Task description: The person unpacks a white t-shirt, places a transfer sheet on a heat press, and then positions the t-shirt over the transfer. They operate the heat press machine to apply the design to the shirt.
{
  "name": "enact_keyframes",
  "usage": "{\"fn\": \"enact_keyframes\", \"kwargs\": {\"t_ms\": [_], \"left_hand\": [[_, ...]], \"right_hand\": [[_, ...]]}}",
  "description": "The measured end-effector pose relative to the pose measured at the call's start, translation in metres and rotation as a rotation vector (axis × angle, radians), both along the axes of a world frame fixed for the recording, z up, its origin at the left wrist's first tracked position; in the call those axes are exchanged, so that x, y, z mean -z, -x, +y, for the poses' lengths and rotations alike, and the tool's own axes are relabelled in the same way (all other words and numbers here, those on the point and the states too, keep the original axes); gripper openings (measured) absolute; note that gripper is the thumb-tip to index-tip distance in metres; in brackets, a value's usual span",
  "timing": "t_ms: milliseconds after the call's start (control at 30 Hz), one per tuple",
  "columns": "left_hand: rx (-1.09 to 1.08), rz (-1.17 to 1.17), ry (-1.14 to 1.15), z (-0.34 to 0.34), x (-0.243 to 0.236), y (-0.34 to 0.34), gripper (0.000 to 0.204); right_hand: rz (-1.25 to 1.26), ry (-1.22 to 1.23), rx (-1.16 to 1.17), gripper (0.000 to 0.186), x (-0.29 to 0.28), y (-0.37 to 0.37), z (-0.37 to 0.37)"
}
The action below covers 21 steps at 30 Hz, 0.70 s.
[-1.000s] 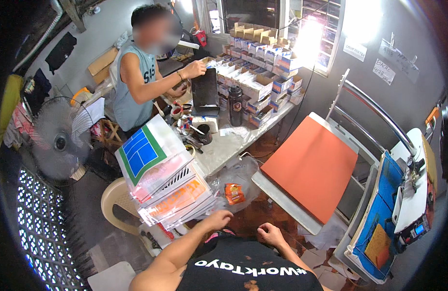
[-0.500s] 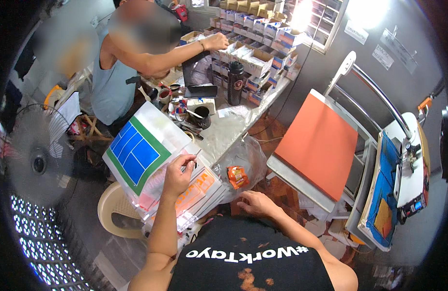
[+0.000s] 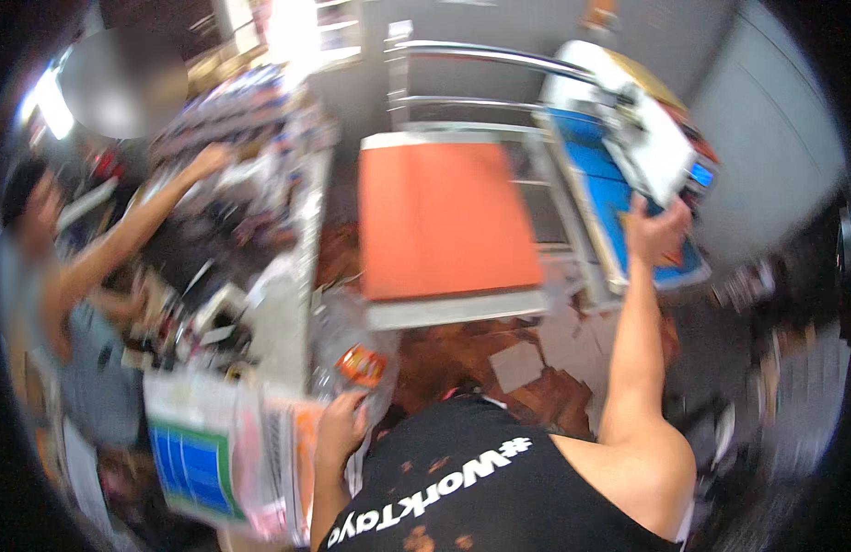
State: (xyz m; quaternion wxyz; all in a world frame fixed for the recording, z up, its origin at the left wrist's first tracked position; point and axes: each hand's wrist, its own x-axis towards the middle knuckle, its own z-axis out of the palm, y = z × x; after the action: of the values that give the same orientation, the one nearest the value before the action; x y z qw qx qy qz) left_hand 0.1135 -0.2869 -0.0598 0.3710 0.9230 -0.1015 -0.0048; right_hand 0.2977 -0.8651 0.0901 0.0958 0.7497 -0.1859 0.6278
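Observation:
My right arm reaches up to the heat press at the right; my right hand (image 3: 657, 230) is at the lower edge of its white swing head (image 3: 654, 152), but blur hides whether it grips it. My left hand (image 3: 342, 419) is low beside the stack of printed plastic sheets (image 3: 191, 460), topped by a blue-and-green court print; its fingers are smeared. An orange pad (image 3: 444, 221) lies on the press's bed, and a blue padded board (image 3: 596, 221) is under the head. A plastic bag (image 3: 338, 322) with an orange packet (image 3: 361, 363) is left of the press.
A co-worker (image 3: 94, 359) stands at the left, one arm stretched over a cluttered table (image 3: 292, 327) with rows of small boxes (image 3: 260, 120). Loose papers (image 3: 515, 366) lie on the reddish floor (image 3: 453, 359) below the press.
My view has swung right toward the press. My right hand has risen to its swing head. My left hand, which was over the printed sheets, has dropped lower. The co-worker's arm stays raised.

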Motion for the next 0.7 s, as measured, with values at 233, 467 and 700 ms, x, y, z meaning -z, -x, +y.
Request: {"fn": "enact_keyframes", "kwargs": {"t_ms": [233, 467, 700], "left_hand": [[0.198, 0.029, -0.087, -0.068, -0.021, -0.054, 0.021], [0.340, -0.105, 0.075, -0.129, 0.003, -0.071, 0.017], [0.341, 0.205, -0.041, -0.155, 0.028, -0.065, 0.025]], "right_hand": [[0.233, -0.145, 0.148, 0.098, 0.000, -0.047, -0.076], [0.132, 0.031, 0.408, 0.092, 0.032, -0.061, -0.146], [0.134, 0.021, 0.452, 0.096, 0.048, -0.078, -0.168]]}}
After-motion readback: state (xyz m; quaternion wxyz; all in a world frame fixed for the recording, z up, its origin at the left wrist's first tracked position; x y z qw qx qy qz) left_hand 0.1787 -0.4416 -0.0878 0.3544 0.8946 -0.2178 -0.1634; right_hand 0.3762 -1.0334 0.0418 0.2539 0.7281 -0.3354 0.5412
